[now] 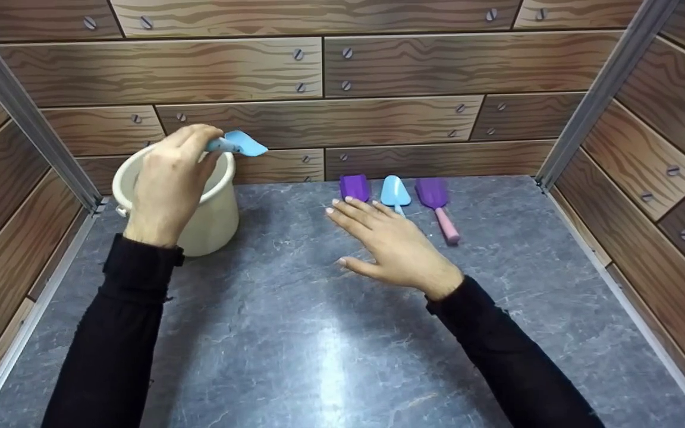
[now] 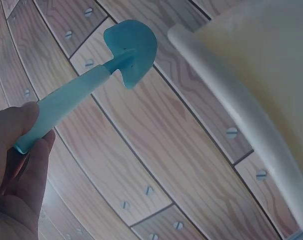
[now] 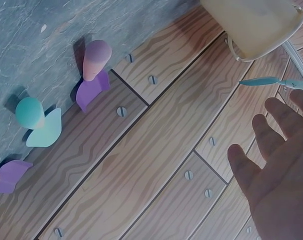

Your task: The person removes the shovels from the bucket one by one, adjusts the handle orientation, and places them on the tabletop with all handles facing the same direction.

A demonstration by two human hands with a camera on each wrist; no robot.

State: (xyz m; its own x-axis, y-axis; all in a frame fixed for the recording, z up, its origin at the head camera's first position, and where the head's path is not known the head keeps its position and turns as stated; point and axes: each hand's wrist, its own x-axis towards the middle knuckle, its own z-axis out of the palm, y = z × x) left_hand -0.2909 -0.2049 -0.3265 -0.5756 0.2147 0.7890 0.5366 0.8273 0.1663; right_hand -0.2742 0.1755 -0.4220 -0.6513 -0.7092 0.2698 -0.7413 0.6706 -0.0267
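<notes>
My left hand [image 1: 167, 178] pinches a light blue toy trowel [image 1: 247, 144] by its handle, above the rim of a cream bucket [image 1: 214, 223]. In the left wrist view, thumb and fingers hold the handle's end, and the blade points away beside the bucket's rim. My right hand [image 1: 399, 246] hovers palm down with fingers extended, holding nothing. Just beyond it lie a purple shovel [image 1: 354, 186], a light blue trowel [image 1: 395, 190] and a purple shovel with a pink handle [image 1: 432, 193]. In the head view this hand hides the handle of the first purple shovel.
A grey marbled tabletop [image 1: 271, 333] lies beneath everything. Wood-patterned panels [image 1: 402, 122] wall in the back and both sides, with metal posts [image 1: 604, 89] at the corners. The bucket stands at the back left, close to the rear wall.
</notes>
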